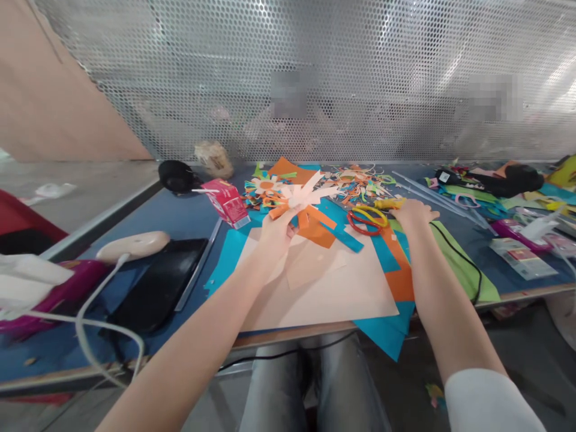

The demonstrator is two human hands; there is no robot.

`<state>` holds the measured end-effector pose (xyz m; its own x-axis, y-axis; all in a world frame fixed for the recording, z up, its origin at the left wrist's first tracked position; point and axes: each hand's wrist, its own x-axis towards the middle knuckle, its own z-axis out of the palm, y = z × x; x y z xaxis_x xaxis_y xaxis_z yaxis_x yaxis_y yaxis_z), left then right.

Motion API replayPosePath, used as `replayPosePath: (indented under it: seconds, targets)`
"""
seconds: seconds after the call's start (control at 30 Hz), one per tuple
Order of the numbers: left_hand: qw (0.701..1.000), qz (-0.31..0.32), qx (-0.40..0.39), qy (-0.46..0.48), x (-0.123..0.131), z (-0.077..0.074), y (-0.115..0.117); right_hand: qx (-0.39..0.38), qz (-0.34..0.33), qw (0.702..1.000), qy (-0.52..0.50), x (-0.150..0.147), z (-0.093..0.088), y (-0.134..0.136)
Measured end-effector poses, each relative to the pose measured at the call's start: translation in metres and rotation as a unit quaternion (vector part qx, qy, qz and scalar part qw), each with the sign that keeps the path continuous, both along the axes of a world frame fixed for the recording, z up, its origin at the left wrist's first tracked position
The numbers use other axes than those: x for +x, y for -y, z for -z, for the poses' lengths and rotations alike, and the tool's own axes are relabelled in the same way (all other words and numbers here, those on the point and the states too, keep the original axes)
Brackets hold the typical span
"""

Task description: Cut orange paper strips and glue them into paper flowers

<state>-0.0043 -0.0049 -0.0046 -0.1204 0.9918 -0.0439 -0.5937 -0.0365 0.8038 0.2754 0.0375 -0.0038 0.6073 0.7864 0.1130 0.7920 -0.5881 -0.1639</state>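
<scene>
My left hand pinches a paper flower made of white, orange and blue strips fanned out from its middle. The flower is above a large white paper sheet. Over to the right, my right hand is closed round a yellow glue gun, mostly hidden under the palm; a black cord trails from beside it. Scissors with red and yellow handles lie just left of that hand. Another paper flower rests behind my left hand.
A pink drink carton with a straw stands left of the flowers. Paper scraps are heaped at the back before a perforated metal screen. A black phone lies left, near a white cable. Green paper lies right.
</scene>
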Motion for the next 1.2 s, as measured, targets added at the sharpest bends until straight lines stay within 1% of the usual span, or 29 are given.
replayPosePath:
  seconds: [0.03, 0.1, 0.2, 0.27, 0.33, 0.43, 0.6, 0.73, 0.83, 0.9, 1.0, 1.13, 1.2]
  targets:
    - [1.0, 0.004, 0.003, 0.001, 0.0, 0.0, 0.0, 0.007, 0.032, 0.999, -0.001, -0.004, -0.005, 0.003]
    - [1.0, 0.017, 0.016, 0.002, -0.001, 0.002, -0.001, 0.063, 0.062, 0.996, 0.007, -0.009, -0.013, 0.01]
    - [0.999, 0.02, 0.026, 0.001, -0.002, 0.006, -0.003, 0.186, 0.052, 0.98, 0.037, -0.013, -0.021, 0.018]
    - [1.0, 0.013, 0.021, -0.002, -0.002, 0.009, -0.005, 0.245, 0.034, 0.967, 0.064, -0.014, -0.022, 0.02]
    - [1.0, 0.012, 0.018, -0.008, -0.002, 0.012, -0.006, 0.274, 0.002, 0.957, 0.099, -0.015, -0.022, 0.019]
    - [1.0, 0.005, 0.02, -0.019, -0.001, 0.013, -0.005, 0.291, -0.066, 0.944, 0.139, -0.021, -0.02, 0.016]
    - [1.0, -0.013, 0.024, -0.014, -0.001, 0.013, -0.007, 0.354, -0.191, 0.903, 0.149, -0.042, -0.019, 0.019]
    - [0.999, -0.016, 0.027, -0.011, -0.003, 0.015, -0.012, 0.367, -0.286, 0.87, 0.162, -0.066, -0.018, 0.027]
    - [0.999, -0.019, 0.03, -0.011, -0.004, 0.015, -0.014, 0.354, -0.341, 0.851, 0.186, -0.076, -0.015, 0.028]
    - [0.999, -0.025, 0.026, -0.009, -0.004, 0.016, -0.015, 0.337, -0.366, 0.844, 0.201, -0.079, -0.012, 0.028]
    - [0.999, -0.032, 0.028, -0.004, -0.004, 0.017, -0.015, 0.318, -0.376, 0.844, 0.213, -0.081, -0.011, 0.028]
    - [0.999, -0.016, 0.046, -0.008, -0.003, 0.017, -0.015, 0.31, -0.37, 0.848, 0.218, -0.084, -0.012, 0.03]
    - [0.999, -0.018, 0.043, -0.016, -0.002, 0.016, -0.014, 0.302, -0.373, 0.849, 0.22, -0.086, -0.013, 0.031]
